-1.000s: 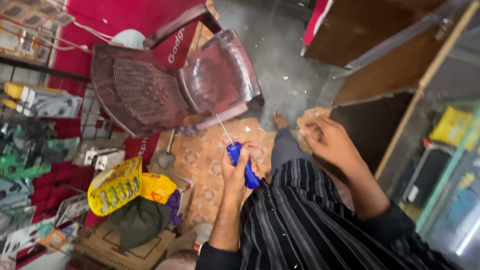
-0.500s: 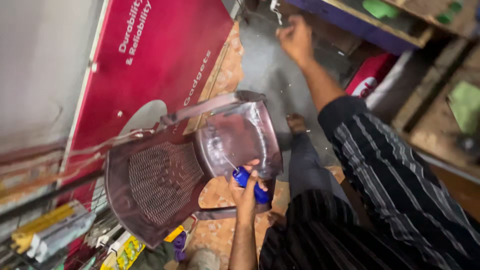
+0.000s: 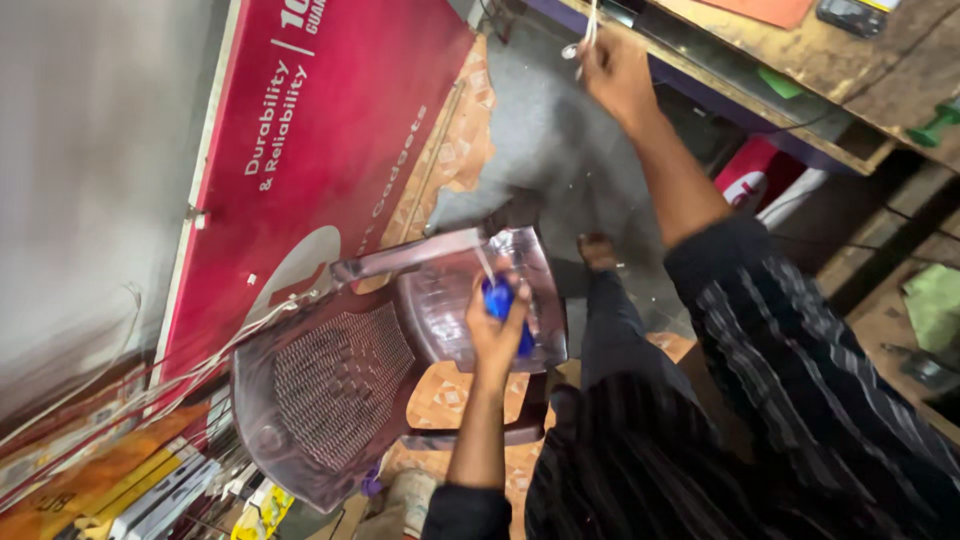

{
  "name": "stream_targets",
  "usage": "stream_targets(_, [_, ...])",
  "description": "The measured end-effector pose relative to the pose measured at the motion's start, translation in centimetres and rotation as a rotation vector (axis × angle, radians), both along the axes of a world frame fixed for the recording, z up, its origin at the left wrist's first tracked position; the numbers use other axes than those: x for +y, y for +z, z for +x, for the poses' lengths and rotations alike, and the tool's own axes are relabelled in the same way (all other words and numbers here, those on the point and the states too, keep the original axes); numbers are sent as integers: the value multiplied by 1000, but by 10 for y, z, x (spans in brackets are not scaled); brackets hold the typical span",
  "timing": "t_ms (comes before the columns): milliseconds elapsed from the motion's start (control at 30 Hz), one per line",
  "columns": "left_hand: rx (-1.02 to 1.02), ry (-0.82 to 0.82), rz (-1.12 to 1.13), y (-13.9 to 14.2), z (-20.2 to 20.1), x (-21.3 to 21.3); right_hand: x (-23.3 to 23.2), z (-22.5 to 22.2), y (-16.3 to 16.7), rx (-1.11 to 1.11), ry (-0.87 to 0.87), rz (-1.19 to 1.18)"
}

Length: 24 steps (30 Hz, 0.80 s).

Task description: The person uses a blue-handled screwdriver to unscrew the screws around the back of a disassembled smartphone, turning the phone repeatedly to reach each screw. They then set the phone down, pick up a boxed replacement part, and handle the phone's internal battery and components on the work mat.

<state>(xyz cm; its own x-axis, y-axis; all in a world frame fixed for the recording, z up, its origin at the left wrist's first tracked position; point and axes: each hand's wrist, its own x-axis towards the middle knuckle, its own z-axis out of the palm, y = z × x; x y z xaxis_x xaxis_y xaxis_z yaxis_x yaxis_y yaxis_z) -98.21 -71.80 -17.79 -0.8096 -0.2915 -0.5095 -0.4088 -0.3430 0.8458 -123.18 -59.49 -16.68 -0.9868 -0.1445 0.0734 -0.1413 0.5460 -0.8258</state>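
Note:
My left hand [image 3: 497,335] is closed around a blue-handled screwdriver [image 3: 496,300], its thin metal shaft pointing up over the seat of a dark plastic chair [image 3: 330,385]. My right hand [image 3: 615,75] is raised high at the edge of a wooden workbench [image 3: 800,70], pinching a thin white cable [image 3: 588,35] that hangs from above. My striped dark sleeve runs from that hand down to the lower right. My bare foot [image 3: 598,252] shows on the grey floor below.
A large red printed board [image 3: 320,150] leans along the left. Packaged goods [image 3: 150,490] and loose wires fill the lower left corner. Patterned orange floor tiles [image 3: 455,390] lie under the chair. A green cloth [image 3: 935,305] sits at the right.
My right hand rose from chest height up to the workbench edge and took the white cable. The view swung upward; my left hand kept the screwdriver over the chair.

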Motion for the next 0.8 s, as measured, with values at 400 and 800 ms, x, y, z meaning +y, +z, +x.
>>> stream_targets(400, [81, -51, 637, 35, -43, 45, 51, 139, 95, -718, 148, -591])
stream_targets(800, [109, 112, 1122, 58, -15, 64, 89, 224, 93, -68, 95, -974])
